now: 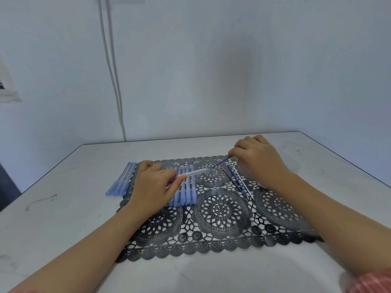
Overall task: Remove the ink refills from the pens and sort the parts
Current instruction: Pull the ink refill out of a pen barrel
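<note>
Left hand (pixel 156 185) low over the left half of a black lace mat (pixel 220 210). Its thumb and fingers (pixel 169 172) are curled and pinch one end of a clear pen barrel (pixel 193 172), held just above the mat and pointing right and away.

Right hand (pixel 259 159) at the far right part of the mat. Its fingers (pixel 234 150) are bunched and pinch the far end of a thin blue ink refill (pixel 220 163). The refill runs in line with the barrel; its near end meets the barrel's open end. How much of it sits inside the barrel cannot be told.

A row of blue pens (pixel 187 191) lies side by side on the mat, partly under the left hand. A second bundle of pens (pixel 120 182) lies at the mat's left edge, half on the white tabletop (pixel 63 208).

Loose refills (pixel 239 182) lie together on the mat below the right hand, slanting toward the near right. A small blue piece (pixel 214 190) sits alone near the mat's middle.

Pink sleeve (pixel 372 282) at the right forearm. Two pale cables (pixel 112 70) run down the wall behind.
</note>
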`<state>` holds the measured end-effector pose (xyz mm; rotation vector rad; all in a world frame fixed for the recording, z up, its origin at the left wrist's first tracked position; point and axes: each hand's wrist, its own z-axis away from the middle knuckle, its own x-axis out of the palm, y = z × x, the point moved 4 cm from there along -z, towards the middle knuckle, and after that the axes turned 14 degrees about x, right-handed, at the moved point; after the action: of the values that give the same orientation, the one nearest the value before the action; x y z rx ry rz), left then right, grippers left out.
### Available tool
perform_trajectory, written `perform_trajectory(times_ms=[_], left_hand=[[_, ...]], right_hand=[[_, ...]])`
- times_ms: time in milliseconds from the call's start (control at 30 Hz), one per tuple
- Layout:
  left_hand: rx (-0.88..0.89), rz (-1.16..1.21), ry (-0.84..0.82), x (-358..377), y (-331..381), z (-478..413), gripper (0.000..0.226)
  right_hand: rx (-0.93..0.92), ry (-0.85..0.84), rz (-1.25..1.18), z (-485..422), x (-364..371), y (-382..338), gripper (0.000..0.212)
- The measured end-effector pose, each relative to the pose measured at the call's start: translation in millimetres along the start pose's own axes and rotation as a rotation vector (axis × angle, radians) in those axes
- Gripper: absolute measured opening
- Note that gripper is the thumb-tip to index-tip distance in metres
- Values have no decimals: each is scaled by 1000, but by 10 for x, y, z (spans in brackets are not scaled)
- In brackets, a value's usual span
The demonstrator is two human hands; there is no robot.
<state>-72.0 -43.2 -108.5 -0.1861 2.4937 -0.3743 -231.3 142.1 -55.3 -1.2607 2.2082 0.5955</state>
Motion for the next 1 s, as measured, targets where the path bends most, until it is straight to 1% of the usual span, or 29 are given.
perform_trajectory(times_ms=[133, 233, 433, 533, 700, 767, 900, 1000], left_hand=[[0, -1, -1, -3, 3, -5, 46], [-6, 6, 1, -8, 1, -6, 44], [-15, 10, -6, -11, 1, -10, 45], [-20, 12, -5, -13, 0, -12, 46], [-23, 22, -10, 0, -7, -8, 46], [-22, 19, -7, 1, -7, -10, 45], [-17, 17, -3, 7, -12, -7, 45], [-17, 15, -6, 10, -14, -6, 45]], right_hand=[[46, 3, -27, -29, 3, 117, 26], [37, -40, -76, 14, 42, 69, 28], [-54, -270, -100, 213, 363, -101, 25], [-51, -425, -116, 275, 447, -130, 21], [-15, -521, -173, 318, 506, -127, 30], [-25, -532, -176, 323, 524, -127, 31], [-37, -475, -174, 318, 475, -133, 28], [-37, -462, -159, 308, 463, -143, 27]])
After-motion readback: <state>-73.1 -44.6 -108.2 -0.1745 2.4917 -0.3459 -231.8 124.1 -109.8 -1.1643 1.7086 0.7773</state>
